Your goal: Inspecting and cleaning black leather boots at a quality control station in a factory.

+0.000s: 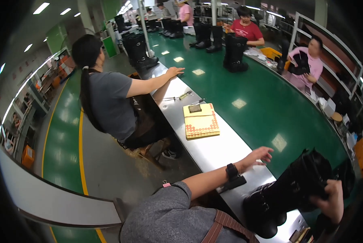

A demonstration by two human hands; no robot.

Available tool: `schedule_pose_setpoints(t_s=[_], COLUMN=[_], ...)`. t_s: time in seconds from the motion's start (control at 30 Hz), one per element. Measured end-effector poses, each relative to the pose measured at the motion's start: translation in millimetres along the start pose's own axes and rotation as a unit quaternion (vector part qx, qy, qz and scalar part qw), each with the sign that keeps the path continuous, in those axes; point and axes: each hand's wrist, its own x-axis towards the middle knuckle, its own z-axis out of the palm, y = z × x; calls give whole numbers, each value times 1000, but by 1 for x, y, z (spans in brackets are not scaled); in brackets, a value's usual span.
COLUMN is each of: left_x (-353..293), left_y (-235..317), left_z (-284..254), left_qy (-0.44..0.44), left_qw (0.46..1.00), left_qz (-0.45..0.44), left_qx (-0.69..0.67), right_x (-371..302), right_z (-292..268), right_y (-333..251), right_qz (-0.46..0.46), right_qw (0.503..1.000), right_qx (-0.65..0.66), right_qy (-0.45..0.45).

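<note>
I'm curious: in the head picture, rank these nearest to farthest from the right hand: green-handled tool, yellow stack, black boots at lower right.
From the right hand:
1. Black boots: immediately left.
2. Yellow stack: farther left, on the counter.
3. Green-handled tool: beyond the stack.

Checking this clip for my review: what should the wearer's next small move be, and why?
Probably bring the left hand across to steady the black boots: it appears empty and apart from them, while only the right hand is at them.
</note>
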Motion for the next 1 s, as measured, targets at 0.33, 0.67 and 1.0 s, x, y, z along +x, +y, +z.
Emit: schedule_pose_setpoints(t_s=[0.33,0.67,1.0], left_x=[18,19,20], left_y=[-21,-19,-12], left_z=[-65,-48,-43], left_qy=[193,210,222], left_qw=[974,977,974], left_qz=[10,-15,-37], left_qx=[-122,-32,-3], right_x=[147,232,269], right_z=[-11,56,112], right_y=[112,265,335], right_qz=[250,309,320], right_qw=[965,901,897], right_qx=[-61,-253,-296], right_qy=[57,173,77])
